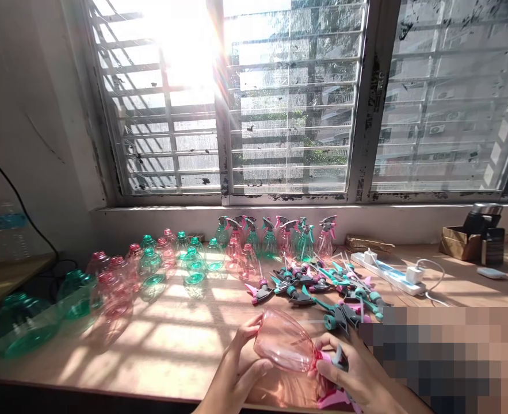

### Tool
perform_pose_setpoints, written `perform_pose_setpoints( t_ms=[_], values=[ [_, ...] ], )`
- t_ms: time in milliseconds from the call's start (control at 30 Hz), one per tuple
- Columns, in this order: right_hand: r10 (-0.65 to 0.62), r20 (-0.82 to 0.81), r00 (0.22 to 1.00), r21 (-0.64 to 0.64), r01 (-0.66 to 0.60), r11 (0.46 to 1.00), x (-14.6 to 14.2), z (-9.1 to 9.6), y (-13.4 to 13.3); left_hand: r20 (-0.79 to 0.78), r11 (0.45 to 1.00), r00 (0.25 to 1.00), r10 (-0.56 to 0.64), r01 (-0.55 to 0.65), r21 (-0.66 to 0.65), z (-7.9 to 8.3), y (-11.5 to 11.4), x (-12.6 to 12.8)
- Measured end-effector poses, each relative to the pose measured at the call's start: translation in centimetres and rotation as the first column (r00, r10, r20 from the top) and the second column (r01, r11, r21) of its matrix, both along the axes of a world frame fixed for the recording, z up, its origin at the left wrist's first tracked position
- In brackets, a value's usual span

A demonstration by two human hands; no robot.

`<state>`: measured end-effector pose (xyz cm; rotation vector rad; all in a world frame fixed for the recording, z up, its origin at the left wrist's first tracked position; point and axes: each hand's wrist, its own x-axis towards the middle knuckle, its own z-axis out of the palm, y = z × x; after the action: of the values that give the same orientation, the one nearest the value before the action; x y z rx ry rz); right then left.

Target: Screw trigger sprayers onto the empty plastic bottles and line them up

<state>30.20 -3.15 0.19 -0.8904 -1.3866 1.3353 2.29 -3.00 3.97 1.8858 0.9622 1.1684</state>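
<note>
A clear pink spray bottle (285, 340) lies tilted on its side between my hands, above the table's front edge. My left hand (250, 357) grips it around the base end. At the neck, my right hand (337, 359) is closed around the pink collar of a grey-and-pink trigger sprayer (340, 357), which sits at the bottle's mouth. How far the collar is screwed on I cannot tell. Just beyond lies a pile of loose trigger sprayers (318, 282) in grey, teal and pink, with their thin tubes sticking out.
Open pink bottles (115, 293) and green bottles (26, 325) stand on the left of the wooden table (184, 356). Several bottles with sprayers (268, 238) line the windowsill side. A power strip (387, 273) and a brown box (461, 241) are at the right, near a blurred patch.
</note>
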Motion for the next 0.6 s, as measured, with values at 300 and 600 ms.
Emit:
perform_pose_setpoints(
  t_ms=[300,600],
  values=[
    [-0.047,-0.009,0.999,-0.05,0.046,0.998,0.0,0.1,0.2,0.205,0.99,0.977,-0.061,0.085,-0.112,-0.1,-0.4,1.0],
    [-0.001,-0.036,0.999,-0.085,-0.002,0.996,0.1,-0.1,0.5,-0.005,0.997,1.0,0.019,-0.019,0.072,-0.6,0.0,0.3]
  ],
)
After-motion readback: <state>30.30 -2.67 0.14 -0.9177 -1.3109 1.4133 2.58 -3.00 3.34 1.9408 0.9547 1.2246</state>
